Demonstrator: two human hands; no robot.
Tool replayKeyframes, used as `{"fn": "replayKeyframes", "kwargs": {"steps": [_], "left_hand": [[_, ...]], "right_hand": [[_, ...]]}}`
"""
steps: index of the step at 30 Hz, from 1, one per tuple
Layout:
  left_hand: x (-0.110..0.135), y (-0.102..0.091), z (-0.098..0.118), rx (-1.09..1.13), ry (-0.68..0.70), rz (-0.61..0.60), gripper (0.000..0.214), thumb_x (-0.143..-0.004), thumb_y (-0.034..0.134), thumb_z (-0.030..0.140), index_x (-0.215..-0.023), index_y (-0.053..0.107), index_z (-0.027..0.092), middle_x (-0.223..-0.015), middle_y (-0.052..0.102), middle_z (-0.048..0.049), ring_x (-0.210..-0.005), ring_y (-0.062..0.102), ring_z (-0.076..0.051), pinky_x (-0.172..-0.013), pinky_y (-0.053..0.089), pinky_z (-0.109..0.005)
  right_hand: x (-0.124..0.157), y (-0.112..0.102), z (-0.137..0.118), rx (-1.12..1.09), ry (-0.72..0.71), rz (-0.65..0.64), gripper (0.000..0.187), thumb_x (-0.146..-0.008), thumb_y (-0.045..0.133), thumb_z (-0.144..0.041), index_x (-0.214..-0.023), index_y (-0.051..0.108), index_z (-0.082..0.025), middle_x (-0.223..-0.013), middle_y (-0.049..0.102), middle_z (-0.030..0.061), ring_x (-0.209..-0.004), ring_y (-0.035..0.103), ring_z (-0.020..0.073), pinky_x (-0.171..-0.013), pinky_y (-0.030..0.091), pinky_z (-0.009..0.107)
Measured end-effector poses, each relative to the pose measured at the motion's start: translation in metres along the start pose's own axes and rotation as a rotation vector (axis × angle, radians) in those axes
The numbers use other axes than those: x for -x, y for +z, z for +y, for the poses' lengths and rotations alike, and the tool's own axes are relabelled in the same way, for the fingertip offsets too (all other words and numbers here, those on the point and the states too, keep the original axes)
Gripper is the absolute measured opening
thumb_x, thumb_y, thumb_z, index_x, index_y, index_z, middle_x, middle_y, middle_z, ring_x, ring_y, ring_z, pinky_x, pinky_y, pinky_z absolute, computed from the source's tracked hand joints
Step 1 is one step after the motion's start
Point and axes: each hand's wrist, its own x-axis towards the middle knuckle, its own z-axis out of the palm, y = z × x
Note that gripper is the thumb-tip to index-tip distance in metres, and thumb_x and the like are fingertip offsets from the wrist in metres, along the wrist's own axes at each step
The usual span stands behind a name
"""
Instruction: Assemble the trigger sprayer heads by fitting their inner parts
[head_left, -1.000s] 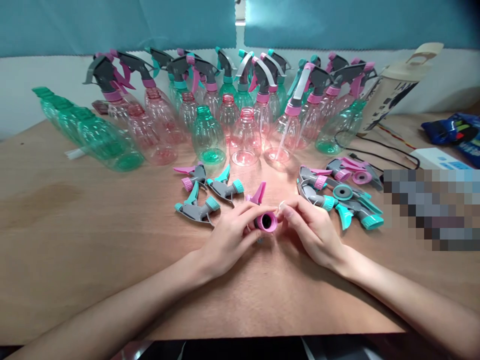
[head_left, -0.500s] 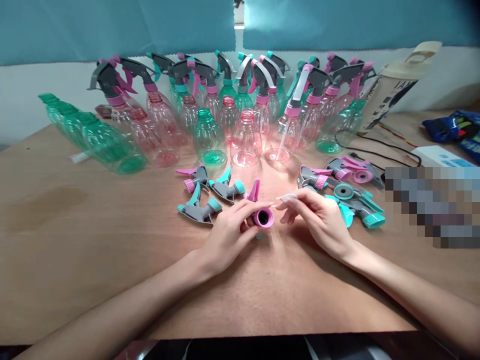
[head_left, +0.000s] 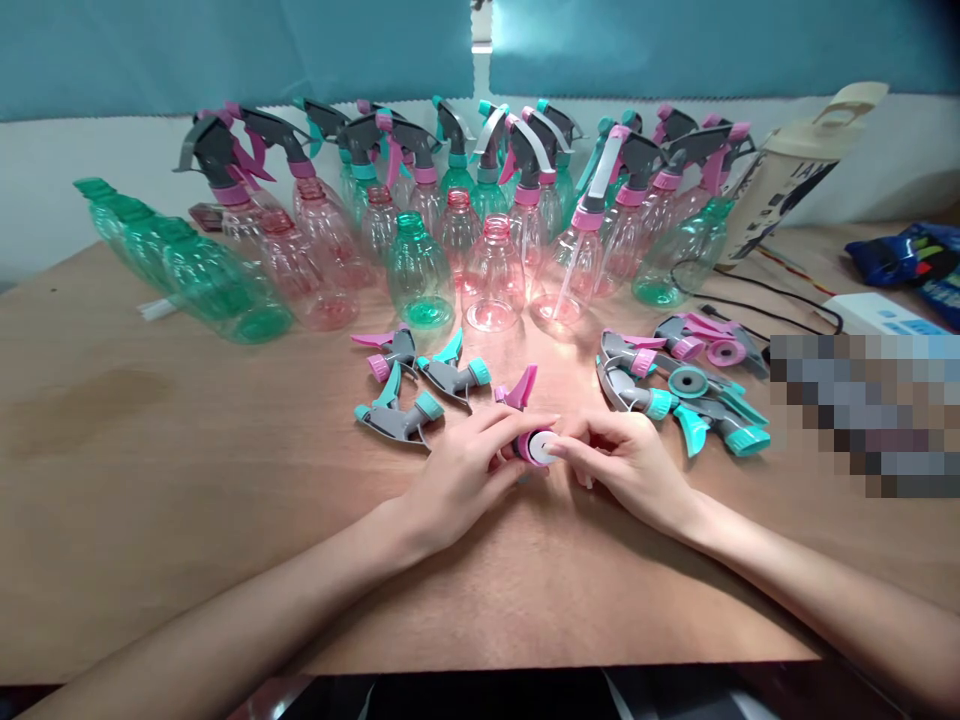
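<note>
My left hand (head_left: 480, 460) is closed around a grey and pink trigger spray head (head_left: 517, 388), whose pink collar faces me. A small white disc (head_left: 541, 447) sits at the collar's opening. The thumb and fingertips of my right hand (head_left: 634, 460) pinch and press its right edge. Whether the disc is fully inside the collar I cannot tell. Left of my left hand lie several loose spray heads, among them a turquoise and grey one (head_left: 401, 418). More pink and turquoise spray heads (head_left: 694, 385) lie in a heap beyond my right hand.
Clear pink bottles (head_left: 491, 285) and green bottles (head_left: 420, 275) stand in rows behind, many with spray heads on. Green bottles (head_left: 217, 285) line up at the left. A cream tumbler (head_left: 787, 185), a black cable (head_left: 795, 302) and a blue packet (head_left: 896, 255) are at the right.
My right hand has brought the white disc left and down onto the pink collar, which was an open dark hole before. My left hand keeps its hold on the spray head.
</note>
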Motion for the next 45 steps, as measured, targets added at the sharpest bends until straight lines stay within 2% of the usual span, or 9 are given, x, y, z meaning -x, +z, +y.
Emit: {"fn": "replayKeyframes", "kwargs": {"steps": [5, 10, 13, 20, 23, 28, 33, 39, 45], "left_hand": [[0.000, 0.001, -0.001, -0.010, 0.028, -0.003, 0.034, -0.084, 0.061, 0.011, -0.116, 0.057, 0.018, -0.103, 0.063, -0.0039, -0.089, 0.061, -0.015, -0.081, 0.049, -0.028], [0.000, 0.001, 0.000, 0.005, 0.046, -0.013, 0.039, -0.082, 0.060, 0.006, -0.118, 0.056, 0.019, -0.099, 0.061, -0.0025, -0.079, 0.058, -0.012, -0.074, 0.049, -0.025], [0.000, 0.000, 0.001, 0.006, 0.057, -0.004, 0.039, -0.081, 0.061, 0.005, -0.118, 0.056, 0.017, -0.097, 0.061, -0.0025, -0.077, 0.057, -0.011, -0.072, 0.048, -0.024], [0.000, 0.000, 0.000, -0.001, 0.032, -0.003, 0.036, -0.084, 0.062, 0.011, -0.118, 0.056, 0.019, -0.099, 0.061, -0.0025, -0.081, 0.059, -0.013, -0.076, 0.049, -0.026], [0.001, 0.000, -0.001, -0.015, 0.030, 0.006, 0.036, -0.084, 0.062, 0.013, -0.119, 0.056, 0.020, -0.100, 0.061, -0.0032, -0.083, 0.059, -0.014, -0.077, 0.049, -0.027], [0.002, 0.000, -0.003, -0.053, 0.048, 0.025, 0.038, -0.086, 0.060, 0.017, -0.124, 0.053, 0.020, -0.101, 0.060, -0.0036, -0.077, 0.059, -0.013, -0.073, 0.050, -0.027], [0.002, 0.002, -0.001, -0.108, 0.113, 0.061, 0.040, -0.090, 0.054, 0.018, -0.129, 0.050, 0.021, -0.105, 0.059, -0.0061, -0.092, 0.059, -0.017, -0.081, 0.052, -0.030], [0.003, 0.001, 0.002, -0.235, 0.138, 0.093, 0.046, -0.090, 0.044, 0.009, -0.134, 0.046, 0.021, -0.103, 0.059, -0.0078, -0.089, 0.058, -0.017, -0.078, 0.054, -0.032], [0.003, 0.000, 0.001, -0.260, 0.161, 0.074, 0.046, -0.090, 0.044, 0.008, -0.134, 0.045, 0.020, -0.104, 0.060, -0.0083, -0.093, 0.058, -0.018, -0.079, 0.053, -0.033]], "right_hand": [[0.001, 0.004, 0.001, -0.013, 0.016, 0.048, 0.032, -0.082, 0.065, -0.040, -0.062, 0.054, -0.018, -0.052, 0.052, -0.0052, -0.044, 0.045, 0.0071, -0.043, 0.036, 0.020], [0.004, 0.007, 0.009, -0.068, 0.102, 0.092, 0.030, -0.078, 0.069, -0.042, -0.074, 0.049, -0.020, -0.061, 0.055, -0.0051, -0.047, 0.052, 0.0079, -0.044, 0.042, 0.021], [0.004, 0.007, 0.012, -0.067, 0.099, 0.086, 0.030, -0.078, 0.069, -0.041, -0.078, 0.046, -0.021, -0.065, 0.054, -0.0049, -0.048, 0.052, 0.0077, -0.045, 0.044, 0.020], [0.005, 0.003, 0.007, -0.040, -0.011, 0.071, 0.018, -0.086, 0.060, -0.035, -0.087, 0.048, -0.022, -0.067, 0.053, -0.0041, -0.053, 0.053, 0.0090, -0.043, 0.043, 0.019], [0.006, -0.001, 0.004, 0.095, -0.135, 0.094, 0.014, -0.085, 0.060, -0.027, -0.095, 0.051, -0.022, -0.062, 0.051, -0.0051, -0.052, 0.051, 0.0095, -0.043, 0.041, 0.019], [0.005, -0.005, 0.004, 0.275, -0.343, 0.081, 0.020, -0.082, 0.059, -0.016, -0.101, 0.053, -0.020, -0.058, 0.052, -0.0072, -0.047, 0.049, 0.0077, -0.047, 0.042, 0.020], [0.003, -0.006, 0.004, 0.354, -0.366, 0.026, 0.021, -0.080, 0.059, -0.014, -0.101, 0.056, -0.019, -0.058, 0.051, -0.0071, -0.046, 0.047, 0.0069, -0.047, 0.041, 0.019], [0.001, -0.007, 0.003, 0.443, -0.405, 0.012, 0.019, -0.082, 0.056, -0.015, -0.100, 0.057, -0.020, -0.058, 0.054, -0.0065, -0.045, 0.048, 0.0069, -0.046, 0.041, 0.019], [0.002, -0.007, 0.004, 0.464, -0.403, 0.000, 0.023, -0.082, 0.056, -0.018, -0.105, 0.056, -0.020, -0.054, 0.052, -0.0079, -0.044, 0.047, 0.0070, -0.047, 0.040, 0.020]]}}
